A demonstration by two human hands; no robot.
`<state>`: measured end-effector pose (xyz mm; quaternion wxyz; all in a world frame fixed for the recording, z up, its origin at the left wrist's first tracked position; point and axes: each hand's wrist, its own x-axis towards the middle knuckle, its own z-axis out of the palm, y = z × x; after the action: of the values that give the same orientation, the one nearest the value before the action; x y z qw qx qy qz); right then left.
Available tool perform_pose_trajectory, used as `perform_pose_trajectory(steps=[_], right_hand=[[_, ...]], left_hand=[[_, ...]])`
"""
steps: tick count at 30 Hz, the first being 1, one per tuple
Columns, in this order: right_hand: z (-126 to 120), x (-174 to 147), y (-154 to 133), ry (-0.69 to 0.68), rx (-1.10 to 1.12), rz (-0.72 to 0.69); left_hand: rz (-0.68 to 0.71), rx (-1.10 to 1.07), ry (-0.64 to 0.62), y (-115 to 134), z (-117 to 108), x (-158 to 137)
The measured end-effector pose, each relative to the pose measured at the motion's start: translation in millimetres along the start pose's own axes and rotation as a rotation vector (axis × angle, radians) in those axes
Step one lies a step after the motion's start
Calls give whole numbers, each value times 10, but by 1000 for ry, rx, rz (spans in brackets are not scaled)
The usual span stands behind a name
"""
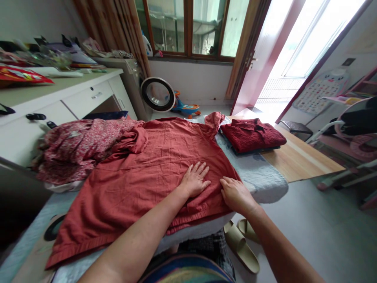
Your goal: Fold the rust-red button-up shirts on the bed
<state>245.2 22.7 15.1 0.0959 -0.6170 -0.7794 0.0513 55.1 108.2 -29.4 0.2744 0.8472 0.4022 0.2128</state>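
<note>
I have the shirt (141, 188) spread across the pad (250, 173), its sides reaching out over most of the pad's width and its hem (82, 248) along the pad's near side. My left hand (193, 181) lies palm down on the cloth over the middle of the pad, fingers apart, pressing flat and gripping nothing that I can see. My right hand (238, 193) sits near the pad's right end, at the shirt's side edge, fingers together and curled in; from here I can't tell whether they pinch the cloth or only rest on it.

I judge the shirt light and soft, with a little body in the weave, since it carries small creases. It should drag rather than slip, and nothing about it looks fragile. A loose pull in the middle would likely just bunch it, so I favour the side edge and the gathered hem, where the doubled cloth gives the fingers something firmer. The left sleeve (134, 141), bunched toward the pad's left, looks floppy and apt to trail.

A folded pile (253, 135) rests at the pad's far right, and a patterned heap (79, 145) lies at its far left.
</note>
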Motion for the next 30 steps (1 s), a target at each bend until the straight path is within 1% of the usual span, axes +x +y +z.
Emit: perform_pose_trajectory(steps=[1, 2, 4, 5, 7, 9, 11, 14, 20, 22, 24, 26, 28, 30], right_hand=[[-12, 109, -35, 13, 26, -26], [2, 225, -67, 54, 54, -59], [97, 439, -113, 146, 99, -113], [167, 522, -124, 167, 107, -103], [311, 624, -121, 140, 89, -58], [410, 644, -95, 75, 46, -34], [442, 616, -65, 30, 3, -30], [414, 555, -41, 15, -42, -15], [379, 527, -2, 9, -100, 2], [350, 535, -19, -9, -115, 11], [298, 528, -106, -14, -117, 29], [243, 489, -278, 11, -89, 12], [220, 413, -504, 31, -41, -83], [248, 314, -709, -6, -5, -207]], left_hand=[[-2, 55, -13, 12, 12, -7], [0, 106, -25, 21, 19, -12], [11, 202, -42, 23, 18, -25], [12, 250, -47, 12, 8, -38], [7, 347, -56, -33, -36, -85], [-19, 438, -54, -102, -120, -165], [-64, 510, -50, -191, -241, -267], [-152, 587, -28, -366, -459, -442], [-339, 676, 71, -824, -891, -891], [-408, 689, 85, -890, -1017, -1060], [-454, 689, 96, -844, -1102, -1217], [-434, 666, 118, -699, -1121, -1359], [-317, 622, 130, -519, -1067, -1496], [-199, 600, 103, -390, -970, -1643]])
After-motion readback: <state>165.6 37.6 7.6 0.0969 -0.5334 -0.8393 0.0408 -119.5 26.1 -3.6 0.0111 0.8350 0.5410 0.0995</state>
